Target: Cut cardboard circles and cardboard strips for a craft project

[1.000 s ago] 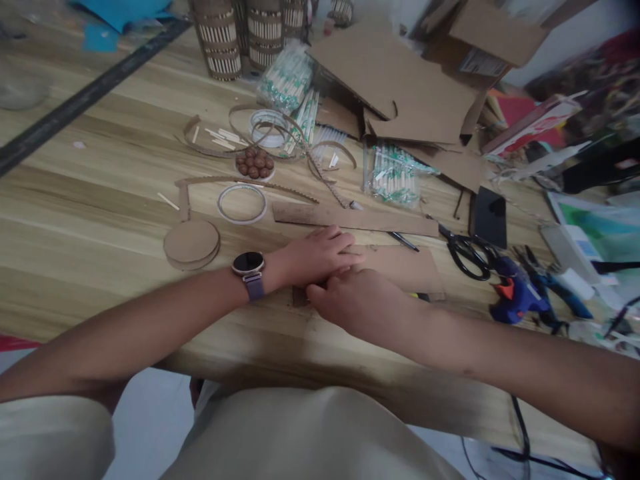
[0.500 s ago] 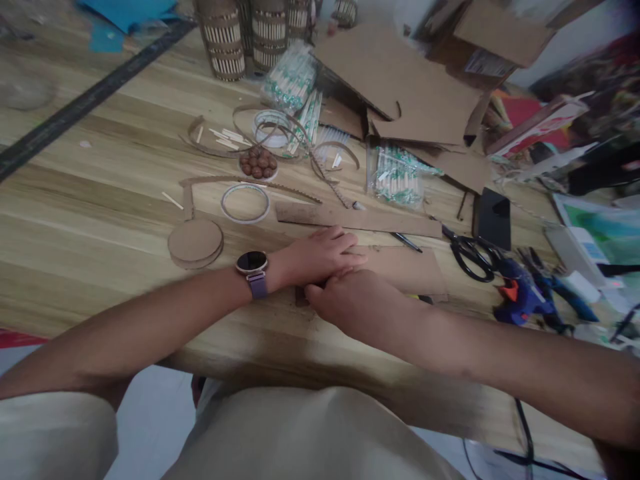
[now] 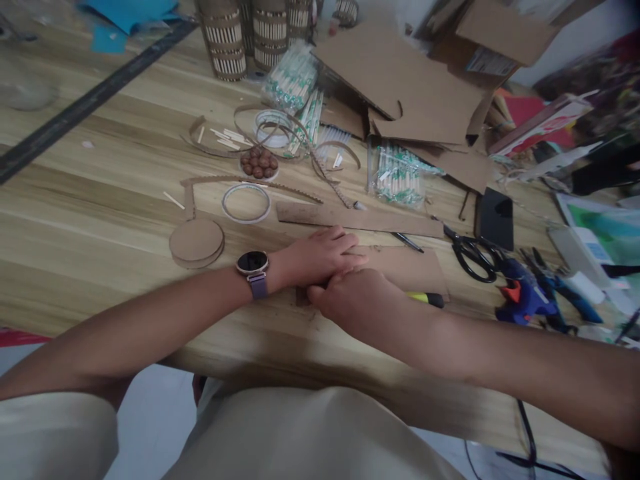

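Observation:
My left hand (image 3: 327, 257), watch on its wrist, lies flat with fingers stretched out over a piece of brown cardboard (image 3: 415, 267). Closed beside it and touching it is my right hand (image 3: 355, 293), thumb towards the left. From under the right wrist pokes the yellow and black handle of what looks like a utility knife (image 3: 425, 298); its blade end is hidden by the hands. A long cardboard strip (image 3: 360, 219) and a dark pen (image 3: 407, 241) lie just beyond the fingers.
Left of the hands are stacked cardboard discs (image 3: 196, 241) and a white ring (image 3: 246, 203). Brown balls (image 3: 259, 163) and bagged sticks (image 3: 397, 173) lie farther back. Black scissors (image 3: 473, 257), a blue glue gun (image 3: 523, 293), pliers (image 3: 575, 297) and a phone (image 3: 495, 219) are at right.
The yellow and black handle has slid a little to the right and shows more beyond my right wrist. Both hands stay almost in place.

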`<state>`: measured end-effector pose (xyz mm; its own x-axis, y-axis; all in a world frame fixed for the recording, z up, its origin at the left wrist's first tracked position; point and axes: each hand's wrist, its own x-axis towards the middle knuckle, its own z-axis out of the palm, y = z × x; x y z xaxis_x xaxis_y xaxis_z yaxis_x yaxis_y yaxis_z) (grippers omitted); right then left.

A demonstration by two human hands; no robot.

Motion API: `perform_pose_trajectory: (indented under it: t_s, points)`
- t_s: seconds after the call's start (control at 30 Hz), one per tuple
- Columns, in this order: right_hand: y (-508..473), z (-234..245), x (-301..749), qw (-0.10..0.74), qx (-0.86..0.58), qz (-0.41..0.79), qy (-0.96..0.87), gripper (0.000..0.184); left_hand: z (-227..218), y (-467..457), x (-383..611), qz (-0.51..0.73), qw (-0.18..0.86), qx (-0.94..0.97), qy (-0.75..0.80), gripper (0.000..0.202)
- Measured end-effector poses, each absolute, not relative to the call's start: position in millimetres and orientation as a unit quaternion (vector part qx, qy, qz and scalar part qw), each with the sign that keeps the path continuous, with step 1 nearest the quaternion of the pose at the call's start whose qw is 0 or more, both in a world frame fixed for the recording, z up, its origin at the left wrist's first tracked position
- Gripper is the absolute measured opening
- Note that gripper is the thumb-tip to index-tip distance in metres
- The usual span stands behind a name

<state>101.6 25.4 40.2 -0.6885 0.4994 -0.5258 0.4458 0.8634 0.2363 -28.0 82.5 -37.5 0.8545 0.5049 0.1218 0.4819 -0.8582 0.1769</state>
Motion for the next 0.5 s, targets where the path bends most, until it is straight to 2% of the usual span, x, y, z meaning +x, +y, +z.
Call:
perform_pose_trajectory:
  t_s: [0.5]
  points:
    - [32,40,123,0.326,0.263,0.055,0.907,0.040,-43,82,-27,0.096,0.036,0.962,0.252,0.037]
